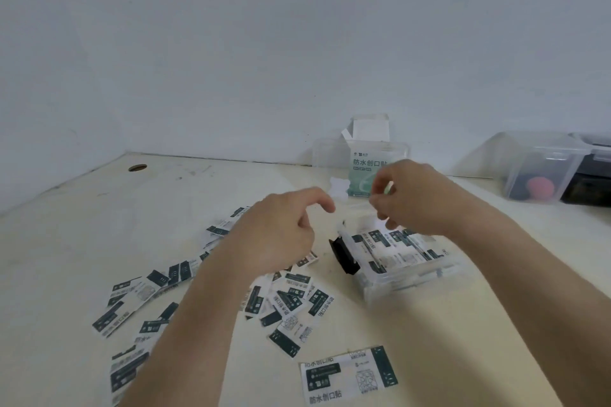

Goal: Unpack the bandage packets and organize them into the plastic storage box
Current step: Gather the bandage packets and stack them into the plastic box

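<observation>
A clear plastic storage box (413, 277) with a black latch (344, 256) stands right of centre and holds several bandage packets (393, 241). Many more white and dark green bandage packets (291, 304) lie scattered on the table to its left and in front. My right hand (413, 195) is over the box's far edge, thumb and fingers curled in a pinch at what looks like the thin edge of the clear lid (358, 205). My left hand (281, 228) hovers left of the box with loosely curled fingers, holding nothing.
An opened bandage carton (367, 162) stands at the back by the wall, in front of a clear container (322, 152). Another clear bin (542, 168) with a red object and a dark box sit at the far right. A cable hole (137, 168) is at the far left.
</observation>
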